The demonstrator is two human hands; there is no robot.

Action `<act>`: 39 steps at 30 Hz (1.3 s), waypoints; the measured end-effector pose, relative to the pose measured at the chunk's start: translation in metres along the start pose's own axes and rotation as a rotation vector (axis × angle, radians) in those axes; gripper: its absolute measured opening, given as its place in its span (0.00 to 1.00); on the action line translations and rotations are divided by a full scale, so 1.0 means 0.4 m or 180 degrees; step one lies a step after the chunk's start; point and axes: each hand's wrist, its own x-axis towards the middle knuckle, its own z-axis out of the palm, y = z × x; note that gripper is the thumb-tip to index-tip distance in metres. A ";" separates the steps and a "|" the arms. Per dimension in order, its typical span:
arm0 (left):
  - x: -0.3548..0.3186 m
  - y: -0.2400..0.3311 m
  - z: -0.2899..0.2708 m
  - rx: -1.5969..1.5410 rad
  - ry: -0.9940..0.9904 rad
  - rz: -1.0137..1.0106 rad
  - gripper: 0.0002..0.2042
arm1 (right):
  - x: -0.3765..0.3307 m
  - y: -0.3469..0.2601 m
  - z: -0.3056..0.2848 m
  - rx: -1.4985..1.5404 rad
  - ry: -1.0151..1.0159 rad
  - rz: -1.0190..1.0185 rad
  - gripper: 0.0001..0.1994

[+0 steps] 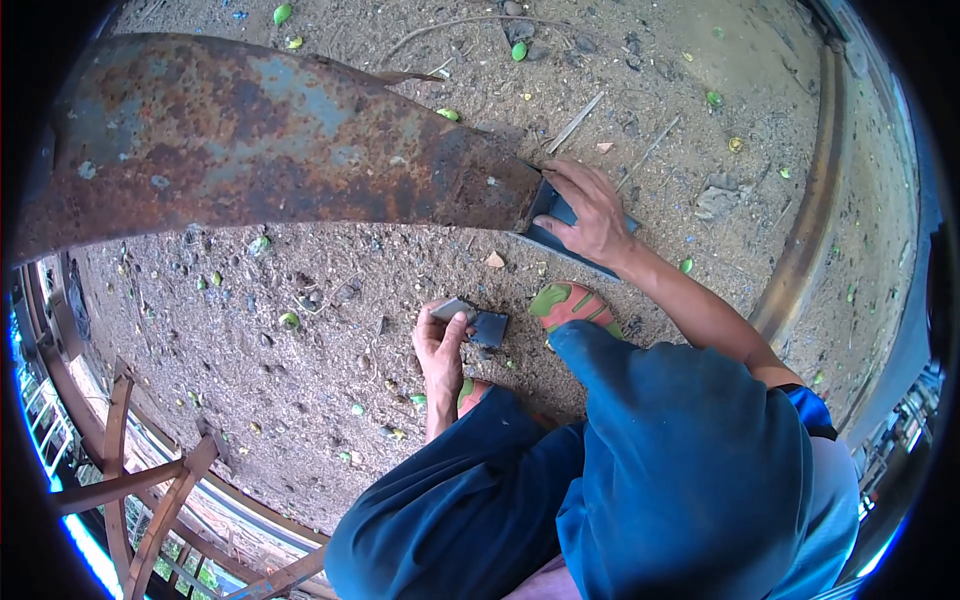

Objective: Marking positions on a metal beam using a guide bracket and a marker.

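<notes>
Right hand (590,215) lies spread on a dark grey wedge-shaped block (560,225) at the end of the long rusty metal sheet (270,140), pressing rather than gripping. Left hand (440,345) pinches a small grey flat piece (475,322) low over the dirt ground (300,330), just ahead of the orange-and-green shoe (570,305). That sheet's torn, rusted edge could cut the fingers if the block slips, and the shoe sits near it. No packages, labels or signs show; only scattered green pods.
</notes>
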 end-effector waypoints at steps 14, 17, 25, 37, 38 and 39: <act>-0.009 0.001 -0.024 -0.0130 0.0050 0.0131 0.10 | 0.009 -0.024 0.000 0.0120 -0.0024 0.0405 0.34; -0.017 0.008 -0.034 -0.0163 0.0057 0.0150 0.09 | 0.001 -0.021 0.007 -0.0012 -0.0081 0.0286 0.34; -0.052 0.014 -0.085 -0.0253 0.0165 0.0208 0.09 | -0.014 -0.031 0.020 -0.0352 -0.0022 0.0213 0.35; -0.085 0.007 -0.150 -0.0339 0.0187 0.0138 0.10 | -0.004 -0.039 0.045 -0.0483 -0.0036 0.0197 0.37; -0.091 0.012 -0.161 -0.0311 0.0229 0.0163 0.11 | 0.002 -0.050 0.055 -0.0408 -0.0050 0.0096 0.37; -0.101 0.008 -0.175 -0.0282 0.0253 0.0140 0.11 | -0.002 -0.064 0.062 -0.0404 -0.0008 0.0122 0.37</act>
